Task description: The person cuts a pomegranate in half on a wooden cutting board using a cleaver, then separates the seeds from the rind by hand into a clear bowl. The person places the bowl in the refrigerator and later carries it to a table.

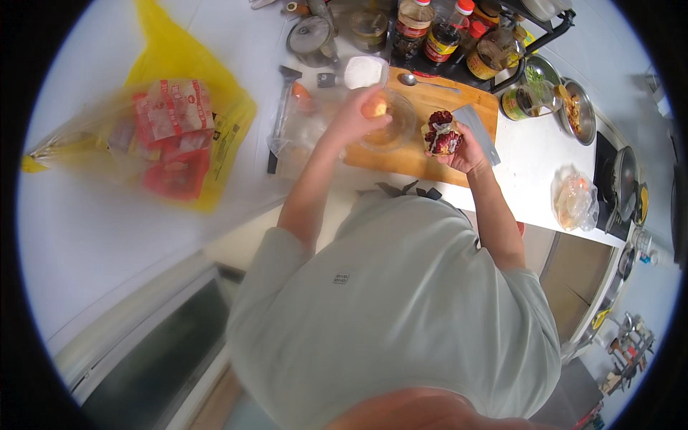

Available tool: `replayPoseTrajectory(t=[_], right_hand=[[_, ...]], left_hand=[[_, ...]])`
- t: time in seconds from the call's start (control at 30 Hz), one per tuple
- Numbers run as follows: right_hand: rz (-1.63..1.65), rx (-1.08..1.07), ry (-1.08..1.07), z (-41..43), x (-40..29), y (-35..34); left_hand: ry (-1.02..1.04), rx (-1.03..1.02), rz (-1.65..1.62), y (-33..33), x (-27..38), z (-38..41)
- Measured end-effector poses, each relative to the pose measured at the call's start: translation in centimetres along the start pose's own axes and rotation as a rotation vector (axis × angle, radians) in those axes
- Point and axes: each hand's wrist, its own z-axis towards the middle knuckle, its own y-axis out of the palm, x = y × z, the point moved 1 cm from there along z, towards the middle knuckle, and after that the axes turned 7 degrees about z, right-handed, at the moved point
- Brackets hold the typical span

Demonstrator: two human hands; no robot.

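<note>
My right hand (463,153) holds an opened pomegranate (442,134), its dark red seeds and pale membrane facing up, over the right part of a wooden cutting board (424,165). Close beside that hand lies a cleaver's flat grey blade (477,129). My left hand (361,115) grips a pale yellow and reddish piece (376,107), perhaps pomegranate rind, above the left edge of a clear bowl (404,121) on the board. A metal spoon (409,79) rests at the board's back edge. The bowl's contents are hard to make out.
A white tub of powder (366,72) stands behind the bowl. Clear plastic bags (301,129) lie left of the board. Sauce bottles (443,40) fill a black rack at the back. Farther right are an oil bottle (518,103), a metal bowl (588,121) and a bagged item (575,199).
</note>
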Motion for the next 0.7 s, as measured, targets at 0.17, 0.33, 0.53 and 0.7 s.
replayPoseTrajectory(t=[0.17, 0.33, 0.53, 0.7], right_hand=[[0.143, -0.054, -0.107, -2.0, 1.2, -0.5], [0.376, -0.103, -0.176, -3.6, 1.4, -2.0], [0.383, -0.22, -0.137, -4.3, 0.9, -3.5], [0.361, -0.188, -0.178, -6.1, 1.2, -4.9]], left_hand=[[-0.563, 0.202, -1.063, 0.8, -2.1, -1.6], [-0.651, 0.217, -1.536, 1.5, -0.7, -3.3], [-0.686, -0.107, -1.663, 8.8, 1.6, -5.6], [-0.822, -0.292, -1.396, 14.2, 3.9, -5.3]])
